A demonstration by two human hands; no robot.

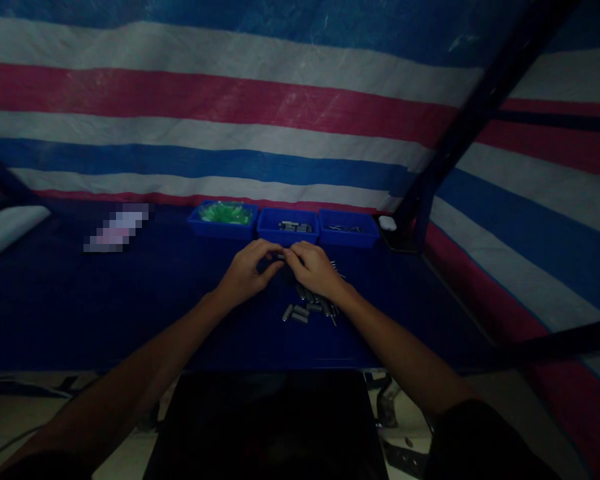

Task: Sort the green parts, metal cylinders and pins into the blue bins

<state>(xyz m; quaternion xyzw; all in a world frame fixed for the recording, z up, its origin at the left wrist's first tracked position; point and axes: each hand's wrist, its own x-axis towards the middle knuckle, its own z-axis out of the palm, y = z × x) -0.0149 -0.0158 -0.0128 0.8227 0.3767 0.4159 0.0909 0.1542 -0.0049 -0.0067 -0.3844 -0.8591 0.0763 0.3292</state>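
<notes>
My left hand (245,272) and my right hand (316,268) meet over the dark blue table, just in front of the middle bin. Between their fingertips is a small grey piece (281,256), mostly covered; its exact kind is unclear. Both hands are closed in a pinch around it. Several short grey metal cylinders (300,318) lie loose on the table below my right hand. Thin shiny metal pins (335,319) lie among them, and some are partly hidden behind my right wrist.
Three blue bins stand in a row: one with green plastic (225,213), one with grey cylinders (295,227), one with thin metal parts (344,228). A white case (387,223) sits right of them. A white object (10,228) lies far left. Striped sheeting (230,97) hangs behind.
</notes>
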